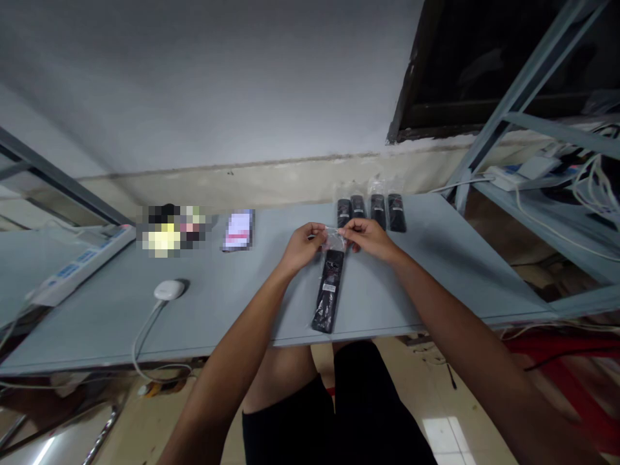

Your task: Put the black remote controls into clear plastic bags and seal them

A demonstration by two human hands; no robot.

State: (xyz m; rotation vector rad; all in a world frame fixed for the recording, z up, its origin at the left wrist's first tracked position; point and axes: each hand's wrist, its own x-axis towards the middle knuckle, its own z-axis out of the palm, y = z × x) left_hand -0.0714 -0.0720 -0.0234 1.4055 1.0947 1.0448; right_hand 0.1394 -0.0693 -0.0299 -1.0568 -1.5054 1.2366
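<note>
A black remote control point(329, 290) with a small white label lies inside a clear plastic bag point(334, 241), near the table's front edge. The far end of the bag is pinched by my left hand point(306, 244) on one side and my right hand point(367, 237) on the other. Both hands have their fingers closed on the bag's mouth, with a small gap between them. Just behind my right hand, several bagged black remote controls point(378, 210) lie side by side near the wall.
A phone point(238, 230) with a lit screen lies left of my hands. Further left are a white charger point(168, 290) with its cable, a pixelated patch and a power strip point(82, 266). Metal shelf posts point(520, 90) rise at both sides, with cables point(598, 194) at right.
</note>
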